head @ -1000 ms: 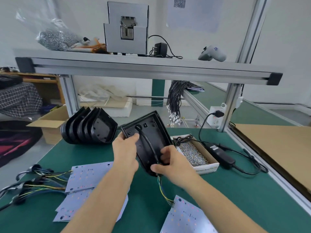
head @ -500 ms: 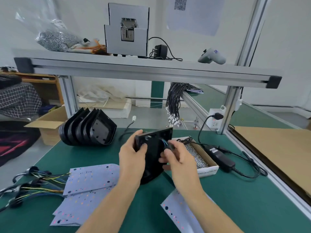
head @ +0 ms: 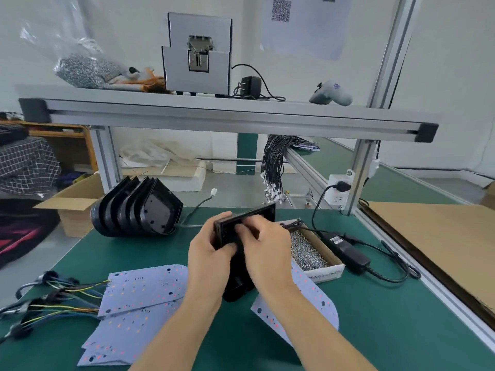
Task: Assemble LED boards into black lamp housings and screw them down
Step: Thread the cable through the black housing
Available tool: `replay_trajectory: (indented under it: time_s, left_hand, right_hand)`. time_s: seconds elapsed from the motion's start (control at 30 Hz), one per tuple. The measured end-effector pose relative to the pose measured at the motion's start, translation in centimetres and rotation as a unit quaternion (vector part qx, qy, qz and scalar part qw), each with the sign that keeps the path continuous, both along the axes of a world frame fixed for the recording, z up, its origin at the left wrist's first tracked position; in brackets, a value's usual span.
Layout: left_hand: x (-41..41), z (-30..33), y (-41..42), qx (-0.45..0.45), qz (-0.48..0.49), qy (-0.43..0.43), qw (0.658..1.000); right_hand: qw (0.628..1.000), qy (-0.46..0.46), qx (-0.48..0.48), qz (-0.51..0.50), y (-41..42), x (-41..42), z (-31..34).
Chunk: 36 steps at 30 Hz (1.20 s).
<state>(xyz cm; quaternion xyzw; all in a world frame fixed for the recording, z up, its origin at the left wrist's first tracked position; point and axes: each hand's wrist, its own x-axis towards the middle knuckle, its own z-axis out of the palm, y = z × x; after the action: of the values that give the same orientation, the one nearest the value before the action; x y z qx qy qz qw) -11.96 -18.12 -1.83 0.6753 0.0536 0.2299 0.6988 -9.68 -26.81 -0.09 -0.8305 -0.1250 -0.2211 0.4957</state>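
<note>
I have one black moulded plastic lamp housing [head: 242, 236] held up on edge over the green desk [head: 375, 303], between both hands and just above the near boards. My left hand [head: 207, 247] clamps its left rim, thumb on the near face, fingers wrapped behind. My right hand [head: 263, 247] has its grip pinched together at the housing's upper edge; I judge it is closed on the housing or on a wire there, but the fingertips hide which.

The housing looks like a stiff, light shell, easy to turn by the rim, and its smooth finish could slip, so I would keep hold of the edges rather than the flat back. A thin white LED board with coloured dots [head: 297, 303] lies flat on the desk under my right wrist, partly covered by it. This is the fragile part: I would lift it by the bare edges, away from the emitters, and not bend it.

More white boards with coloured wire tails [head: 144, 290] lie to the left, a stack of black housings [head: 139, 210] stands beyond them, and an open cardboard box of small silver screws [head: 308, 250] sits just right of my hands.
</note>
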Motion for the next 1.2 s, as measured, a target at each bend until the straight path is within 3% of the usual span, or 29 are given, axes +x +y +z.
replay_trajectory:
  time_s: [0.07, 0.13, 0.37, 0.5, 0.57, 0.63, 0.73, 0.8, 0.97, 1.07, 1.13, 1.2]
  left_hand:
    - [-0.3, 0.0, 0.1, 0.034, 0.004, -0.008, 0.999]
    - [-0.4, 0.1, 0.2, 0.052, -0.006, -0.014, 0.999]
    - [-0.8, -0.3, -0.3, 0.060, -0.032, -0.035, 0.997]
    - [-0.6, -0.7, 0.2, 0.055, -0.006, -0.025, 0.998]
    - [-0.3, -0.7, 0.7, -0.027, 0.006, -0.026, 0.999]
    - [0.0, -0.6, 0.9, -0.089, 0.003, -0.012, 0.996]
    - [-0.1, -0.8, 0.7, -0.081, -0.015, -0.009, 0.997]
    - [-0.4, -0.8, 0.6, -0.068, -0.025, -0.020, 0.997]
    - [-0.1, -0.6, -0.4, -0.004, -0.023, -0.048, 0.999]
    - [-0.3, -0.3, 0.1, 0.003, -0.034, -0.066, 0.997]
    - [-0.4, 0.2, 1.1, -0.040, -0.039, -0.082, 0.995]
    - [-0.3, 0.8, 2.1, -0.093, -0.037, -0.083, 0.991]
  right_hand:
    - [1.000, 0.007, 0.016, -0.008, 0.2, 0.1, 0.1]
    - [0.995, 0.045, 0.094, -0.002, 0.3, 0.2, 0.2]
    - [0.947, 0.151, 0.281, -0.043, 1.2, 0.6, 0.2]
    - [0.922, 0.212, 0.323, 0.031, 1.0, 0.6, -0.7]
    - [0.936, 0.188, 0.281, 0.099, 0.6, 0.3, -1.0]
    - [0.972, 0.124, 0.182, 0.082, 0.5, 0.2, -1.0]
    - [0.997, 0.008, 0.081, 0.001, 0.6, 0.3, -0.6]
    - [0.997, -0.029, 0.063, -0.016, 0.7, 0.3, -0.6]
    - [0.972, 0.022, 0.212, -0.098, 2.6, 0.2, -0.9]
    - [0.964, 0.009, 0.261, -0.050, 2.6, -0.5, -0.9]
    - [0.991, -0.003, 0.130, 0.024, 1.8, -1.0, -0.7]
    - [0.993, -0.018, -0.032, 0.110, 0.2, -1.6, -0.3]
